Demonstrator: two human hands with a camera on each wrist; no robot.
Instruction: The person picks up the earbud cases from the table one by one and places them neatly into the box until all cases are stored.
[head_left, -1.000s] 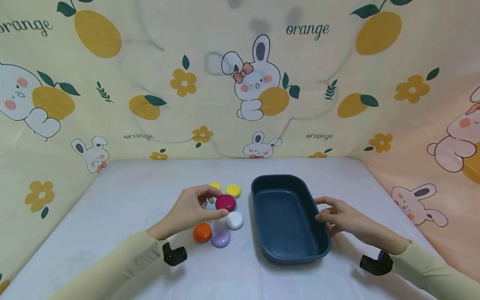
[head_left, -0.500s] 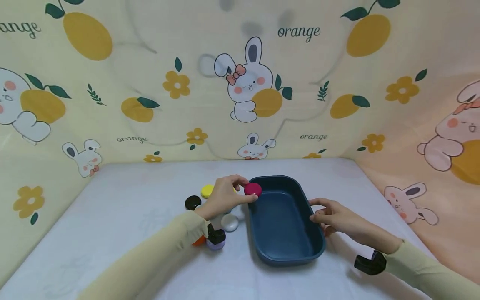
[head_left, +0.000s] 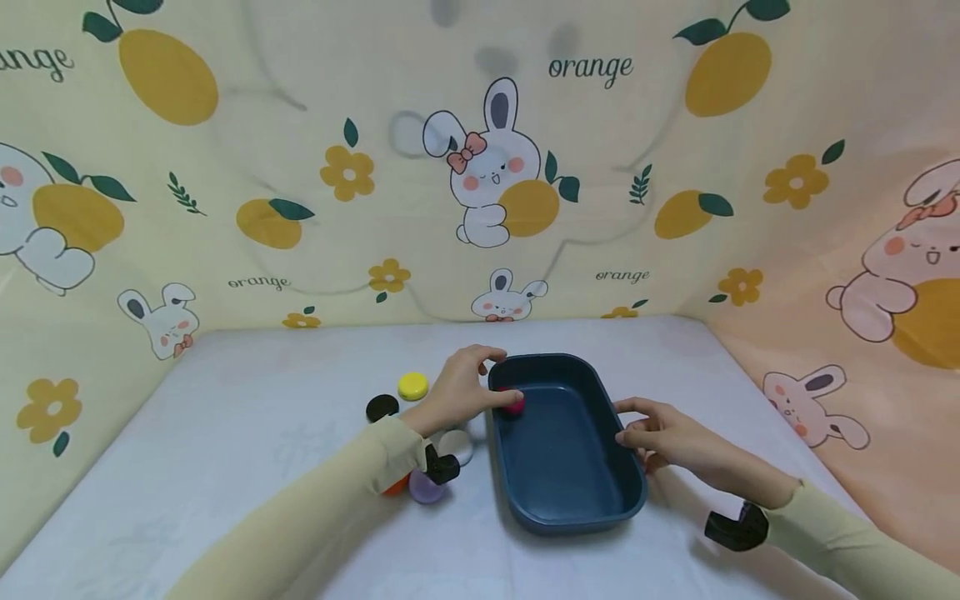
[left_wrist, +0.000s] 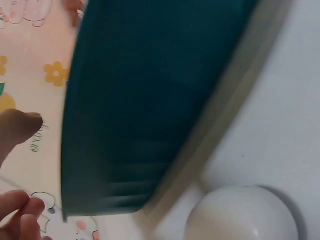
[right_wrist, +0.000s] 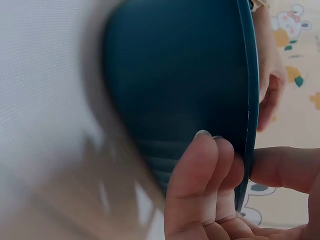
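My left hand (head_left: 465, 387) reaches over the left rim of a dark blue rectangular tray (head_left: 570, 458), thumb and fingers spread apart. Just inside that rim is a round crimson piece (head_left: 513, 406), partly covered by the thumb; whether it touches the tray floor I cannot tell. In the left wrist view the thumb (left_wrist: 21, 127) stands apart from the fingers with nothing visible between them. On the opposite side, my right hand (head_left: 675, 437) pinches the tray's right rim. The right wrist view shows several curled fingers (right_wrist: 200, 175) against the outer wall and the thumb at the rim.
Left of the tray lie round glossy pieces: yellow (head_left: 413, 386), black (head_left: 382, 407), white (head_left: 455, 447), purple (head_left: 427, 488) and orange (head_left: 396, 487). My left sleeve and wrist camera partly cover some. A patterned cloth (head_left: 300, 167) hangs behind the white table (head_left: 262, 417).
My left hand has carried the crimson piece rightward from the group to the tray and let go of it inside the rim. The right hand keeps its hold on the tray.
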